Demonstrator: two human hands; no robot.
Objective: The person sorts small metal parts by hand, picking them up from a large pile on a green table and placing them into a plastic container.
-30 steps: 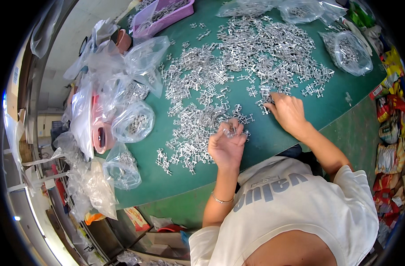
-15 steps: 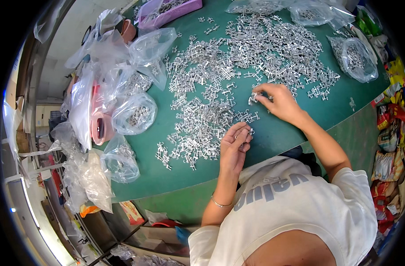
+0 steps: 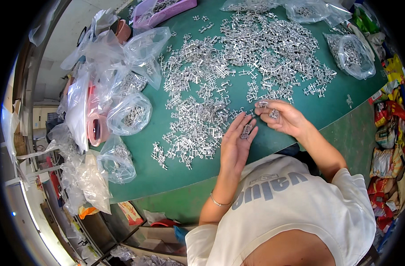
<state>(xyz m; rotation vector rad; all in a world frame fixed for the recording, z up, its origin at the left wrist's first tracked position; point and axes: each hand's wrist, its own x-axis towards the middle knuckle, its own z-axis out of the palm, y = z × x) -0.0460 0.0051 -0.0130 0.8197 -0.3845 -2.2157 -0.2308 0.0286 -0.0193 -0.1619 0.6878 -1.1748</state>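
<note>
Silver-coloured parts [image 3: 246, 131] rest on the left hand [image 3: 235, 148], fingers loosely spread, palm upward perhaps so none drop; the right hand [image 3: 284, 116] pinches more. Ahead, heaped parts [image 3: 198, 126] cover the table [image 3: 275, 141], seemingly for easy reach, clear bags [image 3: 315, 16] beyond.

bright even light, glare on plastic bags [image 3: 129, 116], dark curved rim

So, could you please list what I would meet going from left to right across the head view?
Lower-left clear plastic bag, purple plastic tray, left hand, right hand, far-right clear plastic bag, red packet.
</note>
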